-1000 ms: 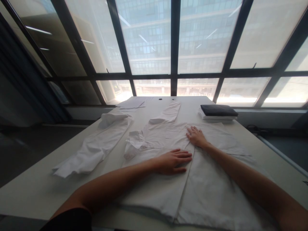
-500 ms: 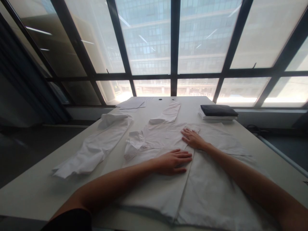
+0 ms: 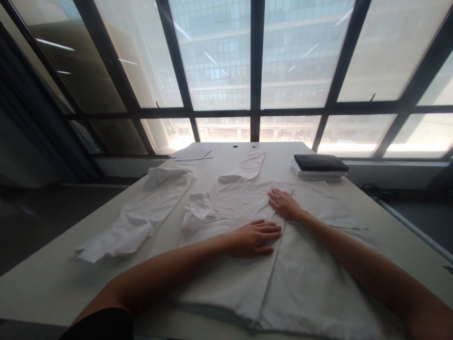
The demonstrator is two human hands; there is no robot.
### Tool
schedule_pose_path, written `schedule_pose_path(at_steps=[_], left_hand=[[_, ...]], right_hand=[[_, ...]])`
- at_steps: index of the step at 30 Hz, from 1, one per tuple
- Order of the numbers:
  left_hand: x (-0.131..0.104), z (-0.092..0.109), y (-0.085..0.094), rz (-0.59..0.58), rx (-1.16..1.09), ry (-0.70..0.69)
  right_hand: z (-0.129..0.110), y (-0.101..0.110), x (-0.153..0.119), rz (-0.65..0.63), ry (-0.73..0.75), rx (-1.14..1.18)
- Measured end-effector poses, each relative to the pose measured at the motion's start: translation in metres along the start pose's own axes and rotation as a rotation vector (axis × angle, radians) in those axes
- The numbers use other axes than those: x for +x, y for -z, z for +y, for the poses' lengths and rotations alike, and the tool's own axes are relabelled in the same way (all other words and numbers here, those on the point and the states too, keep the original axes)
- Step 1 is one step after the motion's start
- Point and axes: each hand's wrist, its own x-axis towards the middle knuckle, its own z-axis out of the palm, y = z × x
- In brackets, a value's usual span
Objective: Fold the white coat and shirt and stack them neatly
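Observation:
A white shirt (image 3: 300, 274) lies spread over the white table (image 3: 46, 283), its collar toward the left and its front edge running from near my hands down to the near side. My left hand (image 3: 256, 238) rests flat on the shirt left of that edge, fingers apart and pointing right. Farther away, my right hand (image 3: 285, 204) lies on the cloth near the top of the edge, fingers spread. One sleeve (image 3: 244, 170) stretches toward the window, and another white sleeve-like piece (image 3: 138, 219) lies wrinkled at the left. Neither hand grips anything.
Sheets of paper (image 3: 194, 152) lie at the table's far left corner. A folded black cloth (image 3: 320, 162) sits on folded white cloth (image 3: 318, 174) at the far right. Large windows rise behind the table, with a dark curtain (image 3: 38, 108) on the left.

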Motion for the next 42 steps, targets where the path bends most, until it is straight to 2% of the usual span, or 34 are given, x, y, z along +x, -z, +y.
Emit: schedule_pose_path(at_steps=[5,19,21,23,25,27,30,36,42], left_hand=[[0.001,0.000,0.000,-0.005,-0.003,0.006],[0.000,-0.001,-0.001,0.003,-0.003,-0.005],[0.000,-0.001,-0.001,0.007,-0.001,-0.004],[0.000,0.000,-0.001,0.010,0.000,-0.005],[0.000,0.000,0.000,0.011,-0.002,-0.006],[0.001,0.001,0.001,0.009,-0.004,-0.004],[0.001,0.001,0.001,-0.001,-0.007,0.005],[0.001,-0.001,0.000,-0.010,-0.004,0.009],[-0.003,0.009,-0.001,-0.051,0.035,0.024]], right_hand=[[0.001,0.000,0.000,0.050,-0.182,-0.087],[0.002,0.002,-0.001,0.068,-0.178,-0.072],[-0.001,0.008,-0.003,0.070,-0.066,-0.033],[-0.006,0.015,-0.007,0.038,0.148,0.030],[-0.013,0.020,-0.011,-0.047,0.336,0.101],[-0.018,0.022,-0.014,-0.136,0.399,0.150],[-0.021,0.018,-0.013,-0.161,0.329,0.138],[-0.010,0.008,-0.004,-0.079,0.040,0.006],[-0.003,0.005,-0.002,-0.029,-0.027,-0.028]])
